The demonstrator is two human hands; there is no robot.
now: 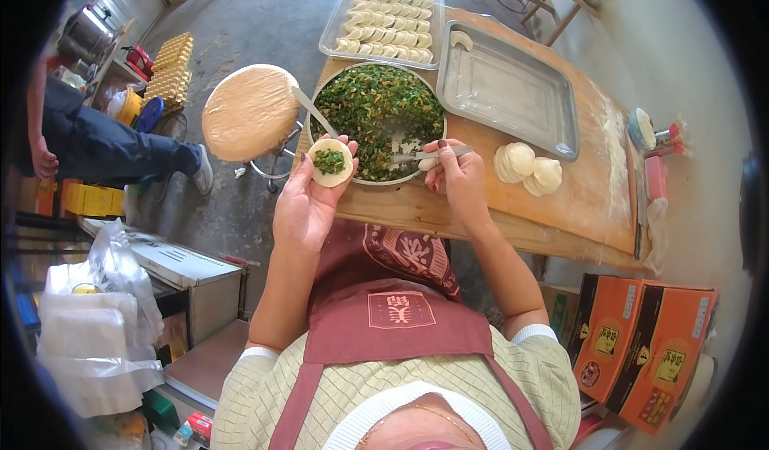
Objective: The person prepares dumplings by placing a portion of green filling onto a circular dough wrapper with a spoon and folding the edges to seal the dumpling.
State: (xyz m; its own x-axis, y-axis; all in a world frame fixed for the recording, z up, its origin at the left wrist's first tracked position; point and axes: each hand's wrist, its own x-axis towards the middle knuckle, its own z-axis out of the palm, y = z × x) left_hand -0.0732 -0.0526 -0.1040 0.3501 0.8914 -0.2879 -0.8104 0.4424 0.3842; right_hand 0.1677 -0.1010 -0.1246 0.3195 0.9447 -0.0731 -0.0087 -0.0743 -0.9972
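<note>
In my left hand [315,195] lies a round dumpling wrapper [337,178] with a mound of chopped green filling [330,161] at its middle. My right hand [458,177] grips a metal spatula [414,157], whose tip reaches into the large round bowl of green filling [375,98]. Something small and whitish shows beside the right fingers; I cannot tell what it is. A second flat utensil [312,110] leans across the bowl's left rim, its lower end hidden behind my left fingers. Stacked wrappers [513,163] rest on the board to the right of my right hand.
Beyond the bowl, a clear tray [329,35] carries rows of dumplings. A metal tray [510,95] with one dumpling [461,40] adjoins it. A knife [640,216] lies by the board's right edge. A round stool [249,110] stands left; farther left is another person's leg [132,141].
</note>
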